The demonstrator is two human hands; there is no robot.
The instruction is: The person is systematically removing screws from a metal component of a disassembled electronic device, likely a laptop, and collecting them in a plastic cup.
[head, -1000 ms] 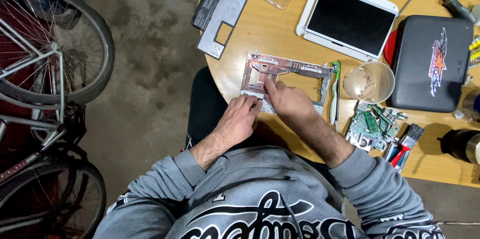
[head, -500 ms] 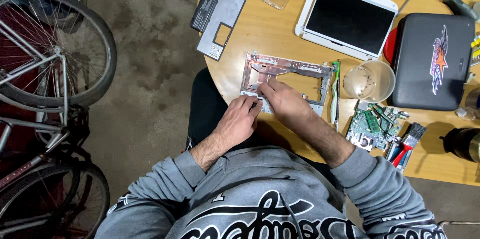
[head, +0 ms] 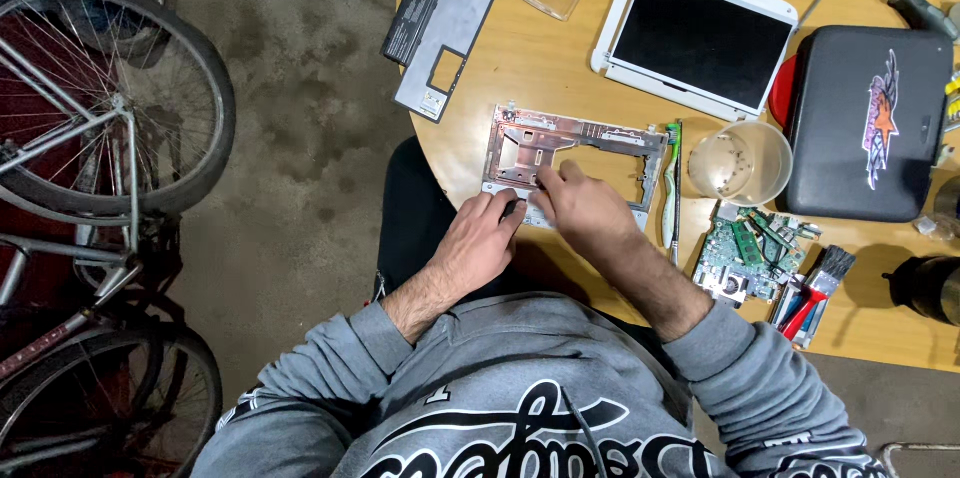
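Working at the near edge of the round wooden table, I am keeping both hands on the metal laptop frame, which is lying flat just in front of my body. My left hand is resting at the frame's near left corner with the fingers curled narrow, and a small dark thing is showing at their tips; I cannot tell if they are pinching it. My right hand is lying over the near edge of the frame, fingers bent and pressing down, holding nothing that I can see.

I am judging that I am in the step of loosening a small part at this edge. The next move is asking for a steady frame and a fine grip.

Just to the right, a green toothbrush is lying, then a clear plastic cup and a green circuit board. Farther away a white screen panel and a grey cover plate are resting.
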